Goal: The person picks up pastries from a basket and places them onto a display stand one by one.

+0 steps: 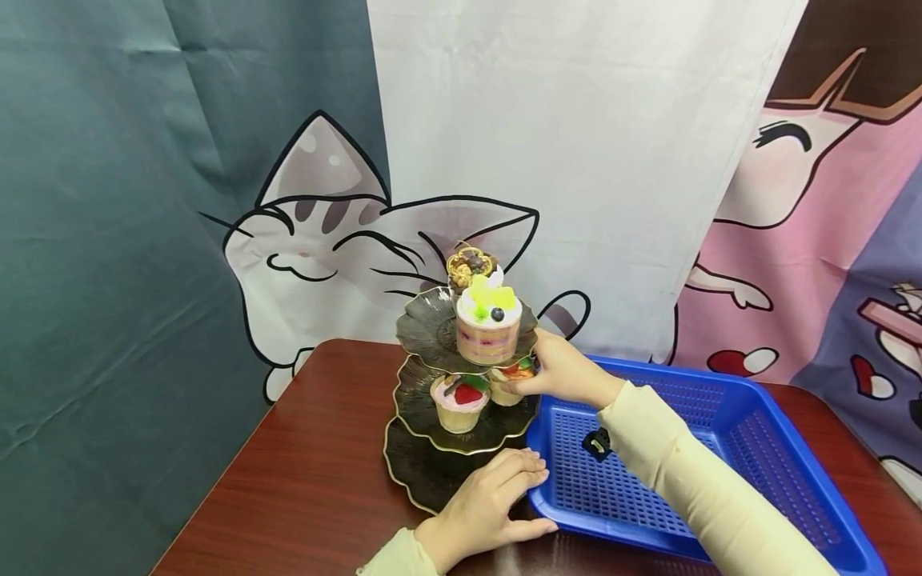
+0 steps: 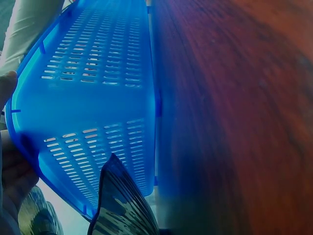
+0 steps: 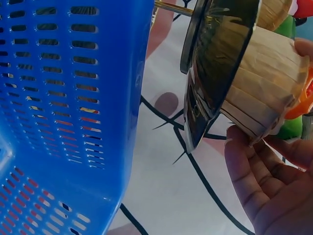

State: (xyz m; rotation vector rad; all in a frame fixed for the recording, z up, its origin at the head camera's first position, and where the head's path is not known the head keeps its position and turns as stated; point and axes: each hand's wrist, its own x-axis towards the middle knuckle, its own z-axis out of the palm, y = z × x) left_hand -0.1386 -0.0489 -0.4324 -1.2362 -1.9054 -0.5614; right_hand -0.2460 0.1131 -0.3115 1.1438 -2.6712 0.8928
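A three-tier dark stand with gold scalloped rims (image 1: 425,464) stands on the table. On its middle tier my right hand (image 1: 569,372) grips a cupcake (image 3: 266,83) in a pleated tan wrapper with an orange-red and green topping; the upper tier partly hides it from above. Beside it sits a cupcake with a strawberry (image 1: 461,404). The top tier carries a layered dessert cup (image 1: 487,332) with yellow fruit and a blueberry, and a chocolate-topped dessert (image 1: 468,268) behind it. My left hand (image 1: 493,500) holds the near left corner of a blue basket (image 1: 756,472).
Inside the basket lies a small black object (image 1: 596,444). The basket stands against the stand's right side. The brown wooden table (image 1: 302,480) reaches back to a printed cloth backdrop (image 1: 576,160) with a cartoon cat.
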